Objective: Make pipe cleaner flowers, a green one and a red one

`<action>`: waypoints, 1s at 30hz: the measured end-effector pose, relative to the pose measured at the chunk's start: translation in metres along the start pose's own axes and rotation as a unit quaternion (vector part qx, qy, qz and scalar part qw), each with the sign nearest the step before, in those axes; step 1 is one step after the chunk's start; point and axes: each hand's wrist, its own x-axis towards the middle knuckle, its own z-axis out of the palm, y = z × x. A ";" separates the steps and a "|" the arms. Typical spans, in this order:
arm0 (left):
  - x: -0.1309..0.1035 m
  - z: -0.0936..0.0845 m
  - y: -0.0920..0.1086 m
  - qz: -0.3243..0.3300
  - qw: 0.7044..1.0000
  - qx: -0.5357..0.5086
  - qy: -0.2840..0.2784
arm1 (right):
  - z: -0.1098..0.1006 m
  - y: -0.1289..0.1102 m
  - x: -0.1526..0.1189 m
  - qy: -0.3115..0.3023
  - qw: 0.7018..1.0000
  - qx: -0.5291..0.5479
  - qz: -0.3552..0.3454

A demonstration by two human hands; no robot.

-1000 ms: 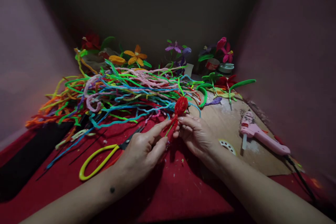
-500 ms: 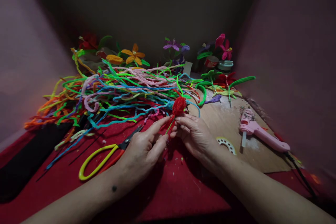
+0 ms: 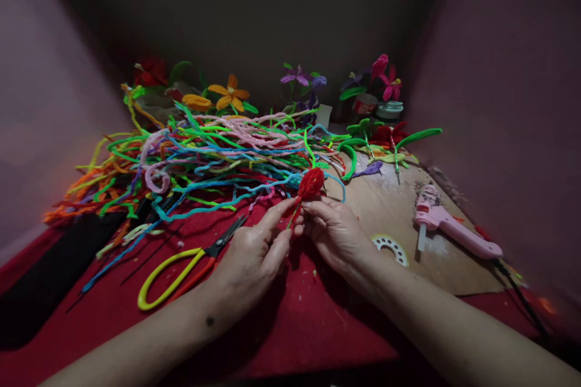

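Note:
A red pipe-cleaner flower bud (image 3: 311, 184) on a thin green stem stands tilted between my two hands, above the red cloth. My left hand (image 3: 263, 239) has its fingers closed around the stem below the bud. At the base of the bud, my right hand (image 3: 329, 227) pinches with thumb and fingertips. Part of the stem is hidden by the fingers. Just left of my left hand lie scissors (image 3: 193, 264) with one yellow and one red handle, their blades pointing toward the pile of pipe cleaners.
Many coloured pipe cleaners (image 3: 218, 151) lie heaped behind my hands. On a brown board (image 3: 363, 205) at right rest a pink glue gun (image 3: 458, 231), a white holed ring (image 3: 391, 249) and finished flower parts (image 3: 394, 148). An orange flower (image 3: 230, 94) and others stand behind. A black item (image 3: 59, 275) lies left.
The red bud tilts a little further to the right and its stem shows slightly differently between the fingers. Both hands keep their hold, nearly in place.

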 end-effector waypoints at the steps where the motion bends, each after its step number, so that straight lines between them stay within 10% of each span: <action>1: 0.000 0.000 0.000 0.002 1.000 0.003 0.001 | 0.000 0.000 0.000 -0.004 1.000 0.001 0.001; 30: 0.001 0.007 -0.005 0.084 0.985 0.143 0.040 | -0.002 0.003 0.001 0.017 0.999 -0.023 -0.017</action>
